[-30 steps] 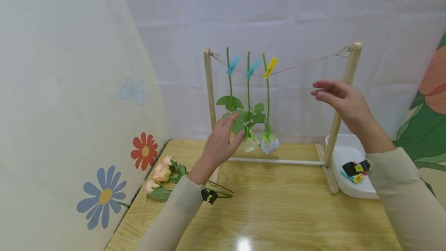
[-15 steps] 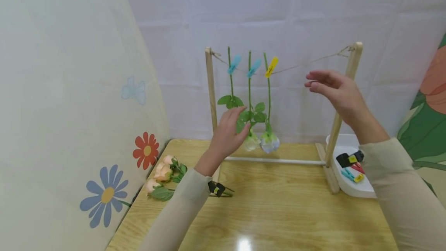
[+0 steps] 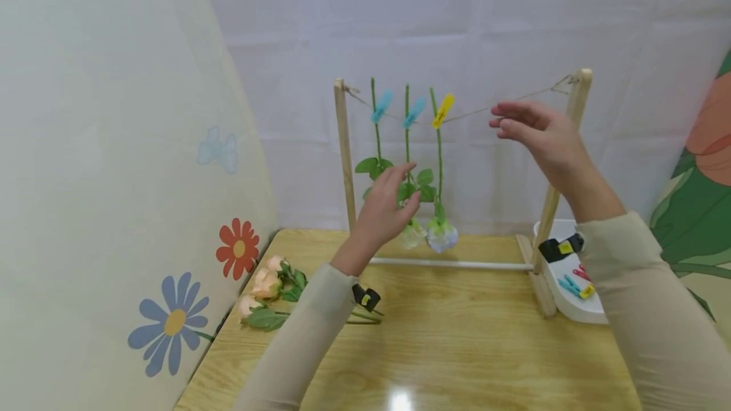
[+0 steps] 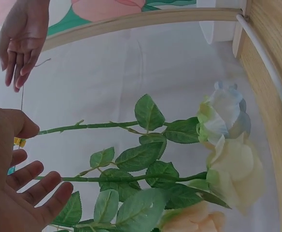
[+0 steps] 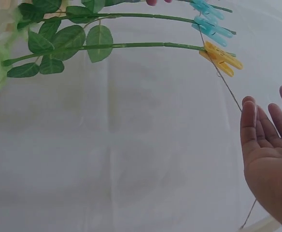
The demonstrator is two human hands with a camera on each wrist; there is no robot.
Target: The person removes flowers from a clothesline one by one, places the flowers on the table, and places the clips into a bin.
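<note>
I see my left hand (image 3: 387,211) spread and my right hand (image 3: 551,138) loosely curved, neither holding anything. Three flowers (image 3: 414,234) hang pegged just beyond the left, seemingly done; the loose roses (image 3: 266,284) below it lie unpegged.

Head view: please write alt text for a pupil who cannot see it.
Three flowers hang upside down from a string, clipped by two blue pegs and a yellow peg. A person's left hand and right hand are raised nearby, holding nothing. Peach roses lie on the table at left; a white tray holds more pegs at right.
</note>
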